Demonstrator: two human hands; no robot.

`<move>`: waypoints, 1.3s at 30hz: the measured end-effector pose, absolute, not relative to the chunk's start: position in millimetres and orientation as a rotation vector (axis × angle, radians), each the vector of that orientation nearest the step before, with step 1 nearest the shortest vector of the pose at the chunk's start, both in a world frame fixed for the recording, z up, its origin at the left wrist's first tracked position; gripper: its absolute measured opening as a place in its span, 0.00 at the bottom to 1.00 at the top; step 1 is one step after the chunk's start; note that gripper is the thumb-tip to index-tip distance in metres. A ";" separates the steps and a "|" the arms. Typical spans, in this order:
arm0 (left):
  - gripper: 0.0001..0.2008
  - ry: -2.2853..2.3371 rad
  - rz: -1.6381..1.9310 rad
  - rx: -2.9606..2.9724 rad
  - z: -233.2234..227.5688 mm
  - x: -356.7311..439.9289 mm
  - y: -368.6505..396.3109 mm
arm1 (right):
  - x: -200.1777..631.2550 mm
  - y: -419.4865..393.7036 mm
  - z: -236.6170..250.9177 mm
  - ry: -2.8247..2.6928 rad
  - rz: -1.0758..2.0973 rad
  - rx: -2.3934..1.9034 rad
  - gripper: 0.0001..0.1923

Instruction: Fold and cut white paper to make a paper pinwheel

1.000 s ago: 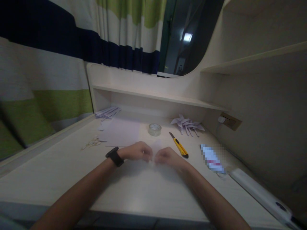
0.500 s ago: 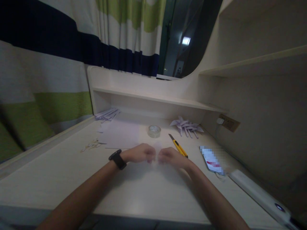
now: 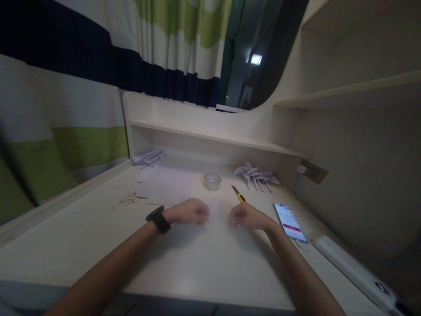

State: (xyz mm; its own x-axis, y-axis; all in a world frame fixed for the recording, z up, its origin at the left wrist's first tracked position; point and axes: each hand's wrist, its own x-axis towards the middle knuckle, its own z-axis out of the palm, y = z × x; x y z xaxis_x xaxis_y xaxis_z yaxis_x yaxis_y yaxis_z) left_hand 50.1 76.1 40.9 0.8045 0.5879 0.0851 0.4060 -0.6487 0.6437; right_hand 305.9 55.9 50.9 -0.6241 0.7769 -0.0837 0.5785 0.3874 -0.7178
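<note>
A small pale sheet of paper (image 3: pixel 215 211), smeared by motion, spans the gap between my two hands above the desk. My left hand (image 3: pixel 190 211), with a black watch on its wrist, is closed at the paper's left edge. At the right edge my right hand (image 3: pixel 250 217) has its fingers curled in, the fingertips blurred. Just beyond the right hand lies a yellow utility knife (image 3: pixel 240 195), its handle partly hidden by that hand. A roll of clear tape (image 3: pixel 212 181) rests behind the paper.
Larger white paper (image 3: pixel 167 182) lies at the back left, near folded paper strips (image 3: pixel 148 158) and a scatter of small pale sticks (image 3: pixel 126 199). Several paper pinwheels (image 3: pixel 255 174) are piled at the back right. A phone (image 3: pixel 291 223) and a long white device (image 3: pixel 351 270) line the right side.
My hands have moved apart, the right one shifting right so that it now covers the knife's handle. More of the paper shows between them.
</note>
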 end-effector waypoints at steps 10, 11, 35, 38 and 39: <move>0.15 0.756 0.430 2.488 15.0 59.0 61.7 | 329.5 97.4 14.8 -1.854 -0.182 -2.233 0.24; 0.14 0.751 0.454 2.501 13.3 59.9 60.9 | 328.3 98.5 11.9 -1.857 -0.193 -2.253 0.25; 0.10 1.045 1.096 2.606 29.7 58.0 42.3 | 363.8 -15.5 77.9 -2.306 -0.212 -1.571 0.15; 0.13 1.109 1.148 2.441 50.3 61.0 44.5 | 353.9 -30.1 86.7 -2.465 -0.343 -1.458 0.13; 0.15 1.043 1.068 2.416 55.5 63.7 44.3 | 348.6 -33.0 90.2 -2.521 -0.370 -1.406 0.12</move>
